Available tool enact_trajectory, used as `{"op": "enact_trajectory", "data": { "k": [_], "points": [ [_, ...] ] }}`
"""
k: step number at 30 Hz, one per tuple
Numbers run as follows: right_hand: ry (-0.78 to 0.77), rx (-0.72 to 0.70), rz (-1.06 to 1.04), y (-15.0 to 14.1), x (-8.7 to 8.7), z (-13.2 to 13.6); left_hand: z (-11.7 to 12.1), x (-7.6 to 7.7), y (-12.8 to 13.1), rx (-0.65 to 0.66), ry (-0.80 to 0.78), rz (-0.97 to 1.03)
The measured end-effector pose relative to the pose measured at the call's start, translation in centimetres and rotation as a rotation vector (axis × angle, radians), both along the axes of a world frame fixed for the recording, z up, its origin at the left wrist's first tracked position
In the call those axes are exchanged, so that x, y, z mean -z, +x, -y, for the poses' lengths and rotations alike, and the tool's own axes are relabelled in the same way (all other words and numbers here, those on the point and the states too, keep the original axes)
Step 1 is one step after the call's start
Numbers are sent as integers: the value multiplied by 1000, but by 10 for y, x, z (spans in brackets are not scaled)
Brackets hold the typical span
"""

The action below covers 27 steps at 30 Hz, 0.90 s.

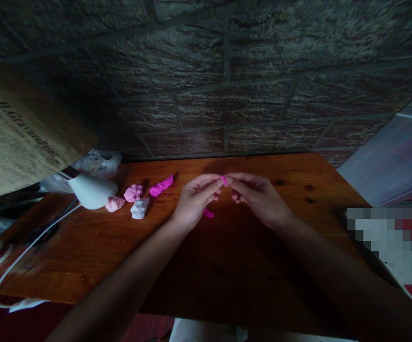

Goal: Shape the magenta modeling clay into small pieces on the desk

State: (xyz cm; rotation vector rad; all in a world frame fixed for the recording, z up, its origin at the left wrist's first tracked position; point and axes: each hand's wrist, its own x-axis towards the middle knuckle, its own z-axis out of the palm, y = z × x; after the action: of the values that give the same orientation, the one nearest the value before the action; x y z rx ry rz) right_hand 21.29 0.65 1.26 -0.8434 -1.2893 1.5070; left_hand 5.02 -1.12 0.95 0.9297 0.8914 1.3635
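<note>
My left hand [196,198] and my right hand [255,194] meet above the wooden table [120,251], fingertips pinched together on a small bright pink piece of clay [223,180]. Another bit of pink clay [208,213] shows below my left hand, at its fingers; I cannot tell whether it lies on the table. To the left lie a bright pink clay roll [161,186], two pale pink lumps [133,193] [115,204] and a whitish lump [139,208].
A white rounded device [91,191] with a white cable [20,259] sits at the table's left, beside a crumpled plastic bag [99,163]. A newspaper sheet [16,142] hangs at left. A dark brick wall [227,80] stands behind the table.
</note>
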Motion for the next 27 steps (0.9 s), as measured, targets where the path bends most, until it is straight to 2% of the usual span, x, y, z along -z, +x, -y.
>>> {"op": "enact_trajectory", "data": {
  "k": [10,18,27],
  "points": [
    [-36,6,-30,0,0,0,1,3,-1,-80,187,-175],
    [-46,-45,-52,3,-2,-1,1,3,-3,-43,135,-131],
    [-124,-31,-101,3,-2,-1,1,2,-5,-13,182,-167]
  ]
}}
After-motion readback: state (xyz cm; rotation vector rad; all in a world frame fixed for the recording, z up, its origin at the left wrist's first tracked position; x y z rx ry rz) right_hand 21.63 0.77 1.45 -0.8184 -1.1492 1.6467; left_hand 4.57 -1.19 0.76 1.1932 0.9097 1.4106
